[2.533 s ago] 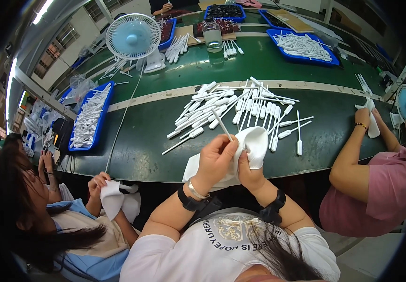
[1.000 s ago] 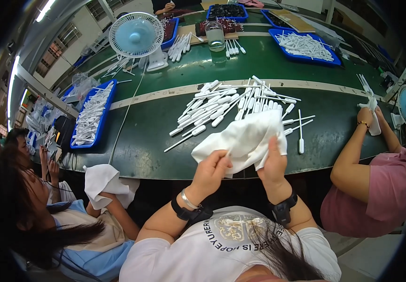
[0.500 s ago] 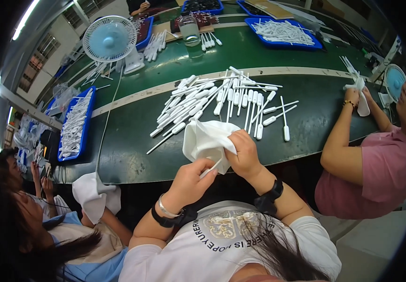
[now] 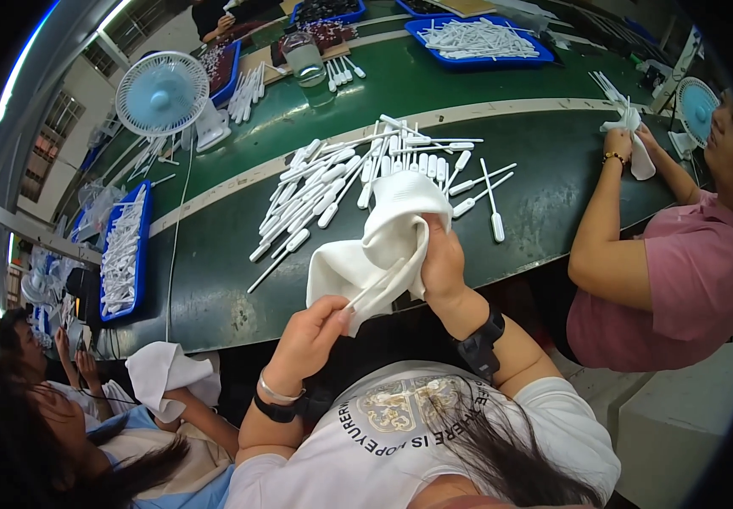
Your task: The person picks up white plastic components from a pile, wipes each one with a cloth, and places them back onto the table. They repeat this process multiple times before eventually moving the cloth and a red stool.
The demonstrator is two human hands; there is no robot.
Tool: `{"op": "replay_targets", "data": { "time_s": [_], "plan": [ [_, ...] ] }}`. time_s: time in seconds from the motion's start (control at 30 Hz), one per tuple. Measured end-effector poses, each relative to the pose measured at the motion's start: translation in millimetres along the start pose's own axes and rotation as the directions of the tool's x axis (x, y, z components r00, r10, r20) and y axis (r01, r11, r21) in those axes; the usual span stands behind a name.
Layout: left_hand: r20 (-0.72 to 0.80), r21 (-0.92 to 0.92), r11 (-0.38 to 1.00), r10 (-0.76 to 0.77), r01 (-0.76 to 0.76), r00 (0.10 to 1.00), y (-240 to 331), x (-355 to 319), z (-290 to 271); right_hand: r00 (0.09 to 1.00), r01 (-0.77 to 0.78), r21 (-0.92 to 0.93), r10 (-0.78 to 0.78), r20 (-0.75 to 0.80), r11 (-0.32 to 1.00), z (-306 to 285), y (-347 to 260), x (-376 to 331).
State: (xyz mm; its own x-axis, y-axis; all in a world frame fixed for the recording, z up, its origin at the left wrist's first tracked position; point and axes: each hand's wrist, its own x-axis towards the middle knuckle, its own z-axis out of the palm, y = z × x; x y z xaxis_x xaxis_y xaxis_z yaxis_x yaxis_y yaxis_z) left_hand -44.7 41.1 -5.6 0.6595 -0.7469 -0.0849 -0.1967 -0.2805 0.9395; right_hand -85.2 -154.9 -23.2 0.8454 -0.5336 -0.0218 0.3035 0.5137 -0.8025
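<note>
White cloth [image 4: 371, 254] spans left hand [image 4: 305, 338] to right hand [image 4: 445, 265].

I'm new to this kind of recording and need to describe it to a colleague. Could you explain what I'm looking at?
There is no machine here: a person works with two bare hands. The view comes from a wide fisheye camera on that person's head, looking down, so straight edges bend near the rim.

The left hand pinches the lower left part of a soft white cloth; the right hand holds its right side. Whether something is wrapped inside, I can't tell for certain.

On the dark green tabletop beyond them lies a loose pile of slim white plastic droppers with long bulbs. To the left, a blue plastic tray holds more, and farther back stands a white and light-blue fan.
</note>
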Motion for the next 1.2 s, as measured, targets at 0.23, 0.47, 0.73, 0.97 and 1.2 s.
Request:
{"op": "replay_targets", "data": {
  "time_s": [0.23, 0.47, 0.73, 0.97, 1.2],
  "plan": [
    [-0.028, -0.229, 0.971, -0.072, 0.063, 0.997, 28.6, 29.2, -17.0, 0.968, -0.167, 0.057, 0.152, 0.200, 0.984, -9.5, 6.1, -1.3],
    [0.036, -0.289, 0.954, -0.075, 0.082, 0.997, 90.0, 180.6, -19.0, 0.887, 0.281, -0.292, -0.131, 0.443, 0.914, -38.6, 1.6, -4.8],
    [0.185, 0.480, 0.861, 0.086, -0.167, 0.979, 110.2, 427.3, 19.9, 0.862, 0.148, -0.474, 0.122, 0.493, 0.868, -57.3, -4.1, 2.9],
    [0.007, 0.732, 0.663, 0.222, -0.156, 0.975, 86.5, 588.4, 66.6, 0.848, -0.069, -0.320, 0.224, 0.480, 0.945, -60.1, -18.1, 12.9],
    [-0.049, 0.272, 0.948, 0.183, -0.163, 0.982, 80.5, 548.8, 41.2, 0.836, -0.132, -0.222, 0.229, 0.498, 0.966, -64.6, -14.2, 9.2]
  ]
}}
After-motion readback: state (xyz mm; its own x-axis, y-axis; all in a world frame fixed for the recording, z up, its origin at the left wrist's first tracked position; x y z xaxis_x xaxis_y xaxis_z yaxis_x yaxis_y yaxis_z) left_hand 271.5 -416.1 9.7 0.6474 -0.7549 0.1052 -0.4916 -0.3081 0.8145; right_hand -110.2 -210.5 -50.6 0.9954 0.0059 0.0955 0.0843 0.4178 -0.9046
